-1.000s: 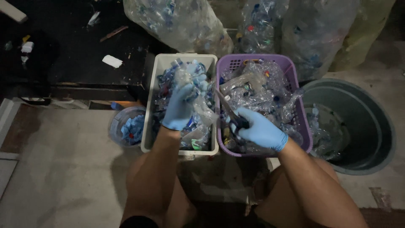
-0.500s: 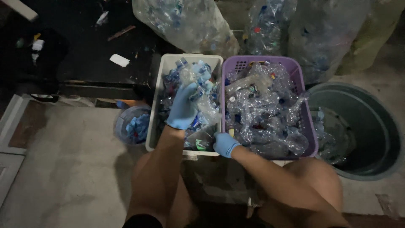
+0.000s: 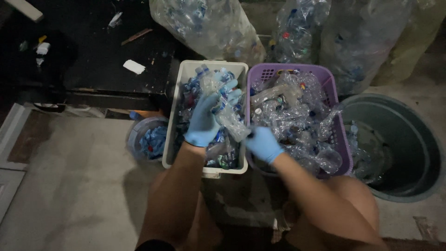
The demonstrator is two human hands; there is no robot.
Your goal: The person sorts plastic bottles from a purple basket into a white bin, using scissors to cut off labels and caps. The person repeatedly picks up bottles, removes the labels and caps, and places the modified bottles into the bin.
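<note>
Gloved left hand (image 3: pixel 204 122) gripping crumpled clear bottle (image 3: pixel 227 118)

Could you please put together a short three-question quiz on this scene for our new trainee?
1. True or false: the left hand holds a clear plastic bottle over the white crate.
2. What colour is the basket beside the white crate?
3. Which lies on the person's far right: A) small tub of blue caps, B) large dark round bin?

Key: 1 true; 2 purple; 3 B.
</note>
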